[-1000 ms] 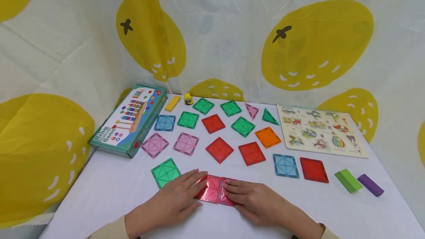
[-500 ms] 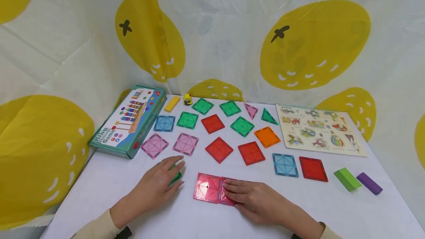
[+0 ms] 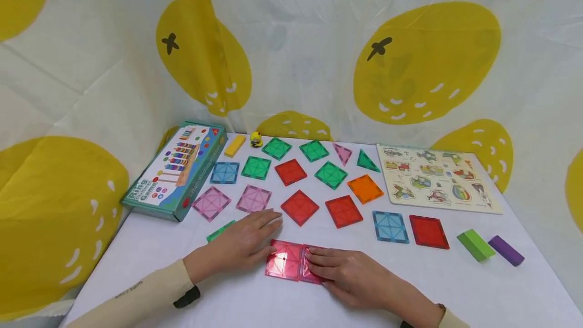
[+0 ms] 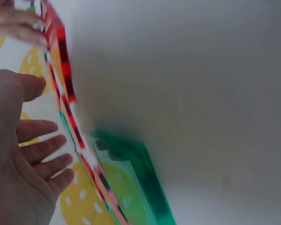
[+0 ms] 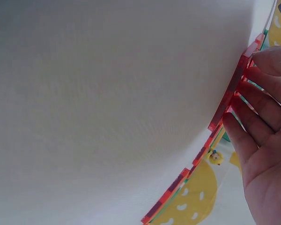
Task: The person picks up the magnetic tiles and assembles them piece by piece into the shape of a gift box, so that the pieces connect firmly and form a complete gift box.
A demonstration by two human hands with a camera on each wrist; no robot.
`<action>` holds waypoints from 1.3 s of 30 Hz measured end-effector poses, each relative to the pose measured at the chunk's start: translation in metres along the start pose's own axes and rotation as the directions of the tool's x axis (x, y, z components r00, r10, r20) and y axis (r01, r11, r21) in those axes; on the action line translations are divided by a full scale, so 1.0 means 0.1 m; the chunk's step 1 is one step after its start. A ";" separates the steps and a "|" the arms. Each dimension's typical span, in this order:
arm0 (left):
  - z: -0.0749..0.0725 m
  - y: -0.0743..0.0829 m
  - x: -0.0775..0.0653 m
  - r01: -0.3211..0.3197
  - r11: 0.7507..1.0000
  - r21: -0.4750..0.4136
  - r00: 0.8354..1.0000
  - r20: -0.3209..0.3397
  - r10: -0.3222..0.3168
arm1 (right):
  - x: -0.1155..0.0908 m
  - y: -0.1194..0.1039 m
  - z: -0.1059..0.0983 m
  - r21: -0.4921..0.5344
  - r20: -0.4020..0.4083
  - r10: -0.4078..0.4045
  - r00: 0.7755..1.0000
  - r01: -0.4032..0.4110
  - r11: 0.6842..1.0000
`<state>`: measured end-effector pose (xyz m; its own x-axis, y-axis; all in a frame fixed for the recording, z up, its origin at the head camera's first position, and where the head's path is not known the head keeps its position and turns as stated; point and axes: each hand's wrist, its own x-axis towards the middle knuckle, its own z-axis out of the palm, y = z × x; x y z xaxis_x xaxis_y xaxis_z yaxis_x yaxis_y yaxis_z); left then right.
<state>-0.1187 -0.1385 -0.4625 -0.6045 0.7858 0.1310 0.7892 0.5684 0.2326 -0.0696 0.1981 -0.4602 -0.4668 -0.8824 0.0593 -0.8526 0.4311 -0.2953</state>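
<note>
Two pinkish-red square magnetic tiles lie side by side at the table's near middle; the left tile (image 3: 283,262) is mostly uncovered. My right hand (image 3: 350,275) rests its straight fingers on the right tile (image 3: 307,273), hiding much of it. In the right wrist view, those fingers (image 5: 253,117) lie along a red tile edge. My left hand (image 3: 246,239) is low over the table, thumb side close to the left tile's corner. Its fingers (image 4: 47,147) are loosely bent with nothing between them in the left wrist view. A green square tile (image 3: 219,230) is partly hidden behind this hand.
Farther back lie several coloured tiles, including a red one (image 3: 299,207), a pink one (image 3: 253,199) and an orange one (image 3: 365,189). A game box (image 3: 175,171) stands left, a puzzle board (image 3: 437,178) right. Green (image 3: 475,245) and purple blocks (image 3: 506,250) lie far right.
My left hand has left the left pinkish-red tile, swung left over the green tile, then come back right with nothing in it. The right hand has stayed on its tile.
</note>
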 end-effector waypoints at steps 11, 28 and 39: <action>0.08 0.23 0.19 -0.237 0.971 0.017 0.971 0.029 0.237 | -0.01 0.00 -0.01 -0.028 0.002 -0.022 1.000 0.022 0.999; 0.20 0.36 -0.02 -0.249 0.963 -0.100 0.969 -0.036 0.246 | 0.00 0.28 -0.20 -0.091 -0.120 0.138 0.983 -0.149 0.985; 0.18 0.38 -0.02 -0.220 0.971 -0.090 0.973 0.049 0.225 | -0.10 0.76 -0.27 -0.105 -0.104 0.274 0.956 -0.285 0.953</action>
<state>-0.0855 -0.1139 -0.4714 -0.4051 0.9045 0.1329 0.8899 0.3568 0.2842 -0.1360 0.2451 -0.4580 -0.7046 -0.7057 0.0748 -0.7040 0.6819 -0.1983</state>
